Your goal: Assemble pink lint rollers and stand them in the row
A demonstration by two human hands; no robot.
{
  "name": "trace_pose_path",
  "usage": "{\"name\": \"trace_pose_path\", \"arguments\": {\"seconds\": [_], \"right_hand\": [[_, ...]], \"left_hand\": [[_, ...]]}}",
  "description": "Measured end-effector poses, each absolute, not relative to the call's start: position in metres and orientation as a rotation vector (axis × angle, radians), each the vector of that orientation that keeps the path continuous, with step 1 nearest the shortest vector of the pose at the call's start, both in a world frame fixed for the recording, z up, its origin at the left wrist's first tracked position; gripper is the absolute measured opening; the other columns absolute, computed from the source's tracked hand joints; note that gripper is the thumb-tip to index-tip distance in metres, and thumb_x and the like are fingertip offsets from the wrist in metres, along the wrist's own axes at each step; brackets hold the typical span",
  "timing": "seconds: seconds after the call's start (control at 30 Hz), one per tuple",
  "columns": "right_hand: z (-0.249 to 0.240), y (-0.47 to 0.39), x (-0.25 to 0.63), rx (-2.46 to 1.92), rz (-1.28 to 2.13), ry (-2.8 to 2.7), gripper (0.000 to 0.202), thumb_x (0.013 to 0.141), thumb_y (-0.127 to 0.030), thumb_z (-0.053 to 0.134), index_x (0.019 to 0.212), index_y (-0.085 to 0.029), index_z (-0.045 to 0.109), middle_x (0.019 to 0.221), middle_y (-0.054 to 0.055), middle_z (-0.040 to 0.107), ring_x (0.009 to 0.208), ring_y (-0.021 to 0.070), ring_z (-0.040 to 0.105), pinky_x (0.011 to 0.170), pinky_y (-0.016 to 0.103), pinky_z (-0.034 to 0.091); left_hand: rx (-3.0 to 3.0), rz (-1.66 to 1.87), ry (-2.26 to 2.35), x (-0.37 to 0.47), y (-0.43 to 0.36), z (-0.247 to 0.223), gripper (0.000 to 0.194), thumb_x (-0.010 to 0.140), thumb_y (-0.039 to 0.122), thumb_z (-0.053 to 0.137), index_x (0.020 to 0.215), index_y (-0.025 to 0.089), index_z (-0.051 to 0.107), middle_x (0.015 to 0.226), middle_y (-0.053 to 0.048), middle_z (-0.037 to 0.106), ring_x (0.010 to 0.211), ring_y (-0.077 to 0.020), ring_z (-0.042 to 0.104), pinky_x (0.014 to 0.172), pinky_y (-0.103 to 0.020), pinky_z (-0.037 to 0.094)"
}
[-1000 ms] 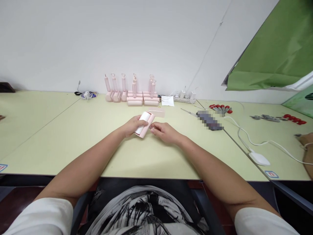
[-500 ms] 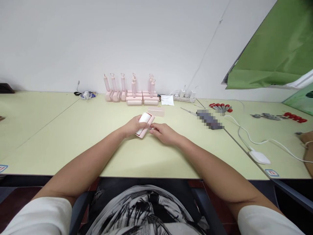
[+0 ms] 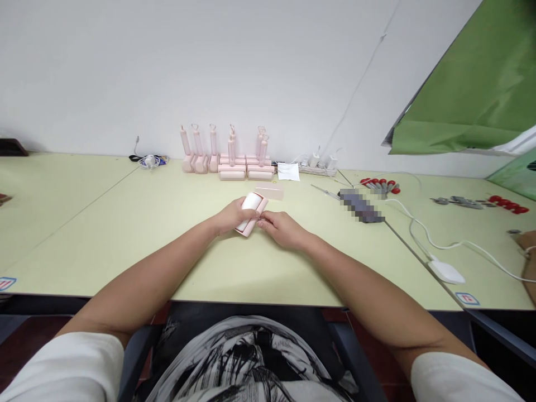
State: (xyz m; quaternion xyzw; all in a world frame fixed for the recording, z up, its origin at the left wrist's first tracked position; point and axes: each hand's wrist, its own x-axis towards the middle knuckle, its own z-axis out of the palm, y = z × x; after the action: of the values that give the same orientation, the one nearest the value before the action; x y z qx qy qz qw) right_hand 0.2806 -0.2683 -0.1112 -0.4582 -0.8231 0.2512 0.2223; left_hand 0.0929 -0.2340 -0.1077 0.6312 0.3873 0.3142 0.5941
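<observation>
My left hand [image 3: 230,216] is wrapped round a lint roller [image 3: 251,207], a white roll in a pink housing, with the thumb across its front. The roller is tilted just above the table. At its lower right side are the bent fingers of my right hand [image 3: 281,228], thumb and forefinger pinched together beside the housing. What they grip there is too small and covered to make out. A flat, pale pink cover [image 3: 269,191] lies on the table just behind the roller.
Several pink lint rollers [image 3: 232,170] with upright handles stand along the wall. Beside them are a white paper [image 3: 288,171] and a power strip [image 3: 317,167]. A pixelated dark object [image 3: 360,205], red-handled tools [image 3: 380,184] and a white charger [image 3: 446,272] lie to the right.
The view has shifted slightly. Both hands stay at the lint roller in nearly the same pose, and no other movement shows.
</observation>
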Motion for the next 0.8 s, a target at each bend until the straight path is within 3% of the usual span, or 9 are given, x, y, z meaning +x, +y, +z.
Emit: {"name": "trace_pose_path", "arguments": {"seconds": [0.27, 0.6, 0.8], "right_hand": [[-0.113, -0.267, 0.281, -1.243, 0.700, -2.276, 0.020, 0.097, -0.028, 0.049, 0.101, -0.018, 0.066, 0.100, 0.008, 0.072, 0.088, 0.0206, 0.064, 0.076, 0.029, 0.043], [-0.110, -0.269, 0.279, -1.259, 0.738, -2.225, 0.021, 0.095, -0.029, 0.050, 0.085, -0.017, 0.064, 0.079, 0.003, 0.066, 0.071, 0.0153, 0.056, 0.067, 0.027, 0.038], [-0.107, -0.263, 0.277, -1.279, 0.741, -2.168, 0.026, 0.092, -0.039, 0.052, 0.081, -0.018, 0.063, 0.073, 0.000, 0.062, 0.065, 0.0135, 0.051, 0.059, 0.025, 0.033]], "left_hand": [[1.516, 0.713, 0.936, 0.093, -0.236, -0.104, 0.038, 0.068, 0.034, 0.066, 0.101, 0.018, 0.054, 0.092, -0.005, 0.066, 0.079, -0.0200, 0.063, 0.062, -0.029, 0.051], [1.454, 0.728, 0.887, 0.094, -0.236, -0.104, 0.038, 0.069, 0.031, 0.069, 0.101, 0.019, 0.055, 0.087, -0.003, 0.065, 0.073, -0.0172, 0.061, 0.060, -0.028, 0.049], [1.591, 0.744, 1.054, 0.083, -0.230, -0.093, 0.041, 0.066, 0.036, 0.074, 0.099, 0.017, 0.059, 0.088, -0.002, 0.065, 0.074, -0.0181, 0.061, 0.058, -0.026, 0.047]]}}
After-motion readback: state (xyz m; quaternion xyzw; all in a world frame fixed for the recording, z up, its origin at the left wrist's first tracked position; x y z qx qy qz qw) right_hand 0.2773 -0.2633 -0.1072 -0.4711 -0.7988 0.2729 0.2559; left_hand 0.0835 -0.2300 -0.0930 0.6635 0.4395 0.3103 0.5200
